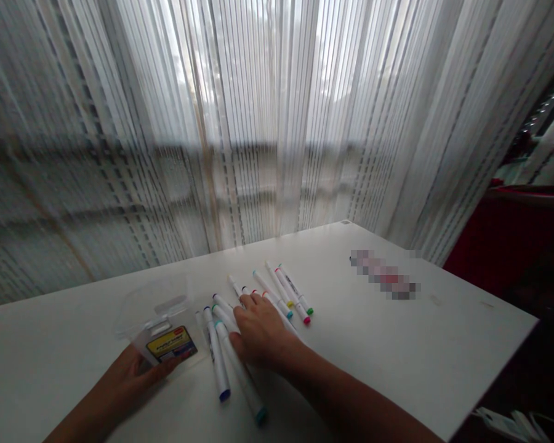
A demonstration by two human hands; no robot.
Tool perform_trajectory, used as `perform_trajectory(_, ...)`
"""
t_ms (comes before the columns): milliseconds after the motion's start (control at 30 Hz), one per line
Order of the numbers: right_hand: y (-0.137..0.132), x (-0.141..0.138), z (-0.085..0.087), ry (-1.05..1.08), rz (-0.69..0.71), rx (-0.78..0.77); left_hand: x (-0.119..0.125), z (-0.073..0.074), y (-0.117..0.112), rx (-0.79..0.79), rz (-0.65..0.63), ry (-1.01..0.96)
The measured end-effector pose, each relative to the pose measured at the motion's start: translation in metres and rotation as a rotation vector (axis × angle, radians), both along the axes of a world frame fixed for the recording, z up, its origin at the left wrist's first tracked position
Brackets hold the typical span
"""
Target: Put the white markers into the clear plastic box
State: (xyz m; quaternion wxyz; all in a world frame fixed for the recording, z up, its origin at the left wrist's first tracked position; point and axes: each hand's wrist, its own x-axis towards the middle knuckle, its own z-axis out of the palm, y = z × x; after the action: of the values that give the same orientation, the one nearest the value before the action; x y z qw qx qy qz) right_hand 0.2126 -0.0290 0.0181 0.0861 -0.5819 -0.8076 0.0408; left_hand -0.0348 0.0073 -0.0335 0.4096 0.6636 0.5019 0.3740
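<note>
Several white marker pens (284, 294) with coloured caps lie spread on a white table (397, 344). My right hand (258, 332) rests palm down on the middle of the pens, fingers stretched over them. Two pens with a purple and a teal cap (221, 363) lie just left of it. My left hand (141, 375) grips the near edge of a clear plastic case (159, 320) with a yellow label, holding it on the table left of the pens.
Sheer white curtains (258, 123) hang behind the table's far edge. A blurred small object (383, 275) lies at the table's far right. A dark red seat (503, 240) stands beyond the right edge.
</note>
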Motion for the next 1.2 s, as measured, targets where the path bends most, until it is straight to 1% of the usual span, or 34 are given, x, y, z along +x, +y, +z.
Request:
perform_trajectory(100,0.0,0.0,0.001,0.008,0.005,-0.009,0.004,0.003,-0.004,-0.053,-0.015,-0.054)
perform_trajectory(267,0.001,0.0,0.002,0.0,0.007,-0.026,0.004,0.005,-0.003,-0.054,0.001,-0.009)
perform_trajectory(400,0.0,0.0,0.003,0.004,0.0,-0.017,0.002,0.007,-0.001,-0.094,-0.065,-0.013)
perform_trajectory(533,-0.001,0.0,0.004,-0.012,-0.001,-0.024,0.006,0.013,-0.004,-0.069,-0.052,-0.05)
perform_trajectory(667,0.0,0.001,0.005,-0.013,-0.008,-0.043,0.01,0.017,-0.006,-0.09,-0.1,-0.073)
perform_trajectory(833,0.003,0.004,0.003,0.016,-0.029,-0.032,0.01,0.016,-0.003,-0.057,-0.102,-0.116)
perform_trajectory(1033,0.009,0.007,0.001,0.003,-0.07,-0.034,0.011,0.019,-0.003,-0.034,-0.08,-0.139)
perform_trajectory(1133,0.011,0.009,0.004,0.007,-0.117,-0.027,0.009,0.016,-0.001,-0.038,-0.08,-0.168)
perform_trajectory(1200,0.01,0.01,0.009,-0.017,-0.144,-0.062,0.006,0.012,0.002,-0.037,-0.089,-0.187)
